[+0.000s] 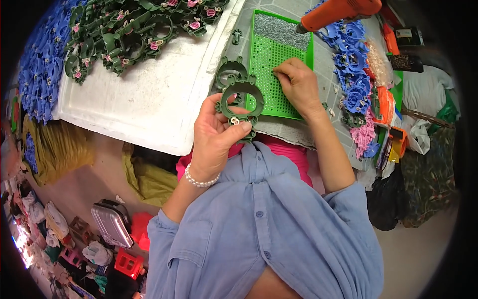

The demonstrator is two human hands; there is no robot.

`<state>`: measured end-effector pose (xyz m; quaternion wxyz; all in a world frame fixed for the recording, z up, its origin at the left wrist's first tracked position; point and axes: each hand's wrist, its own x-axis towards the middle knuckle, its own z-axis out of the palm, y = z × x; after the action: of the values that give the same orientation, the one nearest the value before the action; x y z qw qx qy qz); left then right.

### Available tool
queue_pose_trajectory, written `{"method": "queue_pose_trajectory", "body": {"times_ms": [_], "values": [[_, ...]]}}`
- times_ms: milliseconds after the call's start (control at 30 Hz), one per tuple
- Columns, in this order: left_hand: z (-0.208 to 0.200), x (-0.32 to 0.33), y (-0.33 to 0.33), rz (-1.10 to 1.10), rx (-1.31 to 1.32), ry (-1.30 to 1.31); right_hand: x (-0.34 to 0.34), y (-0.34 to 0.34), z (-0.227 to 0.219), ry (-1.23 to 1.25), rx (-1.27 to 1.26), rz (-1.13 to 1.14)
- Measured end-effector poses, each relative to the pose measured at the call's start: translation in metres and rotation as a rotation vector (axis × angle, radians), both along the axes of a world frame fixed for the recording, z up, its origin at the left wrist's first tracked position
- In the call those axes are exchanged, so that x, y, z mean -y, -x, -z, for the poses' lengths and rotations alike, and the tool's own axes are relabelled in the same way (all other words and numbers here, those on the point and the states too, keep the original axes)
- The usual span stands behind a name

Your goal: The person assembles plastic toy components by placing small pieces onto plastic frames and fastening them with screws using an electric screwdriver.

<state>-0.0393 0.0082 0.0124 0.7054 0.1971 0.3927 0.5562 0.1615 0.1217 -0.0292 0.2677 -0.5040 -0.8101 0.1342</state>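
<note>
My left hand (211,137) grips a dark green plastic ring part (242,86), thumb in front and fingers behind. A small pale rosette (235,120) sits on the part's lower edge, close to my thumb. Another dark green ring (230,65) lies just beyond it, partly covered. Over the bright green perforated tray (269,55), my right hand (300,88) has its thumb and index finger pinched together. Whatever they hold, if anything, is too small to tell. Small grey metal pieces that look like screws (281,31) are heaped at the tray's far end.
An orange power tool (341,12) reaches over the tray's far right corner. Blue plastic ring parts (354,62) line the right side. On the left, a white foam board (134,107) bears piled green parts with pink flowers (144,37). A small green piece (236,36) lies left of the tray.
</note>
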Motion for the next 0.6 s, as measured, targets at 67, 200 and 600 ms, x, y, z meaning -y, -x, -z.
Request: {"method": "queue_pose_trajectory", "body": {"times_ms": [67,200,600], "values": [[0.002,0.0,0.0,-0.006,-0.003,0.005,0.001,0.001,0.0,0.003,0.012,-0.006],[0.003,-0.001,-0.001,-0.031,0.012,0.013,0.006,0.002,-0.005,-0.018,0.03,-0.054],[0.006,0.002,-0.001,0.02,0.058,0.004,0.005,0.006,0.001,-0.098,0.043,-0.018]]}}
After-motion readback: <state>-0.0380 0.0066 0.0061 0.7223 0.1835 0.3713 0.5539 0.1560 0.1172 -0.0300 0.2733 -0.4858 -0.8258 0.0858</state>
